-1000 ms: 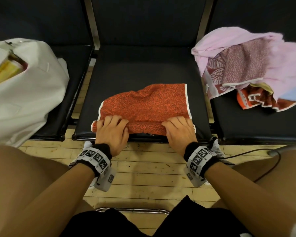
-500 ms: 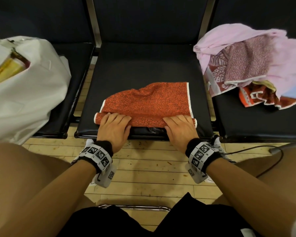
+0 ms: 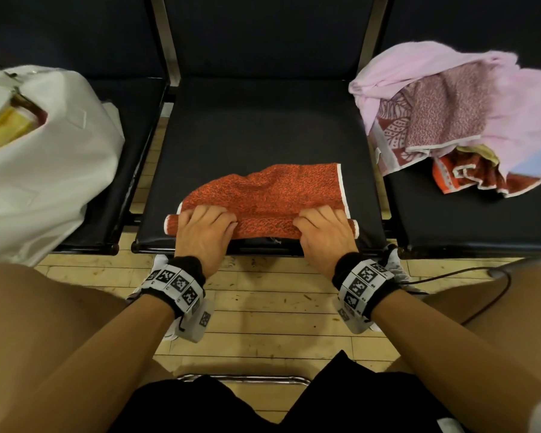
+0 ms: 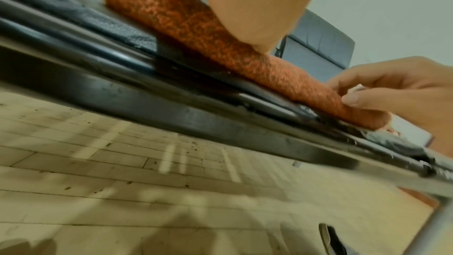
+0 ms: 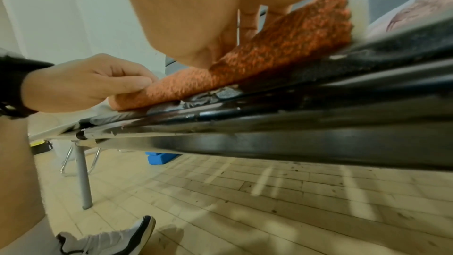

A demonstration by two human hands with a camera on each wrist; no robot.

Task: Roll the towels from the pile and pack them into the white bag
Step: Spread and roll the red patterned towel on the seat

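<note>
An orange towel (image 3: 272, 192) with white end bands lies on the middle black seat (image 3: 263, 126). Its near part is wound into a roll (image 4: 196, 26) close to the seat's front edge, and the far part lies flat and rumpled. My left hand (image 3: 206, 218) grips the roll near its left end, fingers curled over the top. My right hand (image 3: 320, 218) grips it near the right end the same way. In the wrist views each thumb presses the front of the roll (image 5: 282, 46). The white bag (image 3: 44, 170) slumps on the left seat. The towel pile (image 3: 466, 120) lies on the right seat.
Something yellow (image 3: 3, 126) shows in the bag's mouth. Seat backs and metal uprights (image 3: 166, 35) close off the far side. Wooden floor (image 3: 263, 317) runs between the seats and my knees, with a cable (image 3: 469, 273) at right and my shoes under the seat edge.
Both hands have pushed the roll away from me, up the seat. The roll has grown thicker and the flat part of the orange towel is shorter.
</note>
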